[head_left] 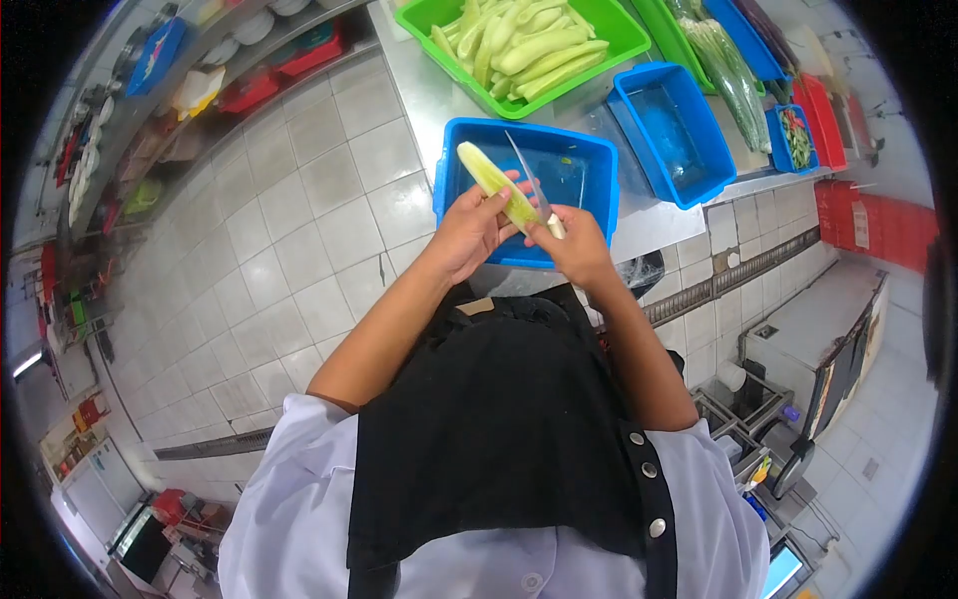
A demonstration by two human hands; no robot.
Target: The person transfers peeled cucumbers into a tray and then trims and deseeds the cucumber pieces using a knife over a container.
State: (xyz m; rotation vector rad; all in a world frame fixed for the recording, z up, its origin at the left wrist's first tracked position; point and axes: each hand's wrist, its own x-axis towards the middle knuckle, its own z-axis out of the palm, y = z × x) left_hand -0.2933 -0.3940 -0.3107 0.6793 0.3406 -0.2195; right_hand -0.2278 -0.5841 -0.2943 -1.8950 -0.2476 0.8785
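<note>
Over a blue bin (605, 200), my left hand (474, 228) is closed round a pale green, peeled-looking vegetable (489, 175), long and tilted up to the left. My right hand (579, 245) grips the white handle of a knife (556, 226); its blade points up and away, beside the vegetable. The fingertips of my right hand are close to the vegetable's lower end. Small scraps lie inside the blue bin. Beyond it, a green bin (639, 45) is heaped with long pale green vegetables (539, 50).
An empty-looking blue bin (649, 165) stands to the right. Further right are leafy greens (733, 85), a small blue basket (810, 160) and red bins (820, 120). Metal shelves with bowls and trays (249, 90) line the upper left. Tiled floor lies left of the table (654, 228).
</note>
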